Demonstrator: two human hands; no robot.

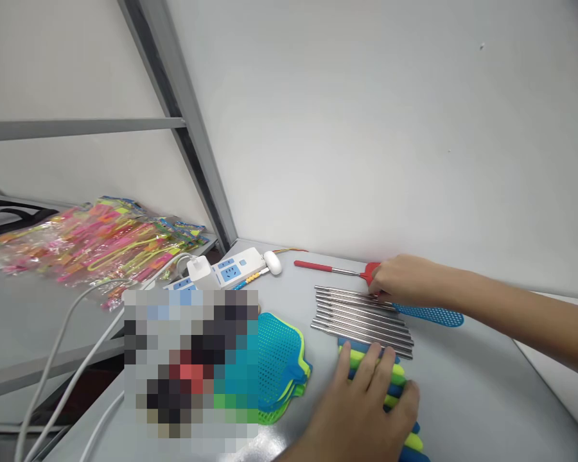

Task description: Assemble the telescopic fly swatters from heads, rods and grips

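Note:
My left hand point(366, 391) rests with fingers spread on a row of blue and yellow-green handles point(413, 441) at the front. Just beyond them lies a row of several silver metal rods point(361, 314), side by side. My right hand point(404, 280) reaches in from the right, fingers closed near the rods' upper right; what they pinch is hidden. Behind that hand is a red fly swatter point(313, 265) with a metal shaft, its head mostly covered. A blue fly swatter head point(433, 314) lies below my right wrist. Stacked blue and green fly swatter heads point(282, 353) are left of my left hand.
A white power strip point(241, 263) with a plugged-in white charger point(202, 273) and a small white case point(272, 262) sit at the back left. Packaged colourful items point(115, 244) fill a shelf beyond the metal frame point(187, 128). A pixelated patch hides part of the table.

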